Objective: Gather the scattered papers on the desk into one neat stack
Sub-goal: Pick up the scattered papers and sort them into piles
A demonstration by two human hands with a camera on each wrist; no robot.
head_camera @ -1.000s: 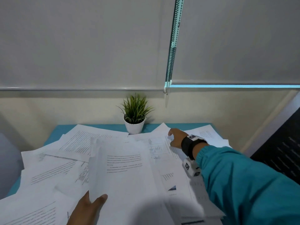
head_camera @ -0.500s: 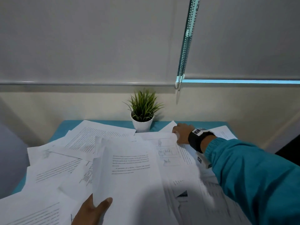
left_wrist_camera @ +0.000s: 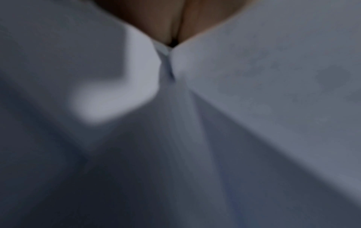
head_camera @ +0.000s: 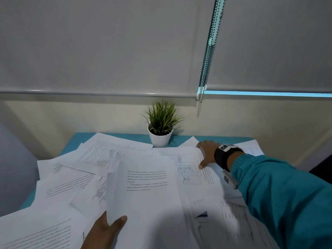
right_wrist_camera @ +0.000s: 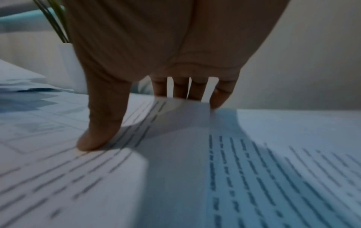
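Observation:
White printed sheets (head_camera: 68,186) lie scattered and overlapping across the teal desk (head_camera: 80,139). My left hand (head_camera: 106,230), at the bottom centre, holds a raised bundle of gathered sheets (head_camera: 149,186) by its near edge, thumb on top. The left wrist view is blurred; it shows only white paper (left_wrist_camera: 254,77) against the palm. My right hand (head_camera: 206,155) reaches to the far side beside the plant. Its thumb (right_wrist_camera: 97,138) presses on a text sheet (right_wrist_camera: 175,131) and its fingers (right_wrist_camera: 179,89) curl behind that sheet's lifted far edge.
A small green plant in a white pot (head_camera: 159,139) stands at the desk's back edge, just left of my right hand. A bead chain (head_camera: 206,60) hangs from the roller blinds behind. More sheets (head_camera: 233,221) lie under my right forearm.
My right hand has stayed at the sheet's far edge near the plant; its thumb now stretches out over the sheet. The left hand keeps the bundle raised. The view has shifted slightly.

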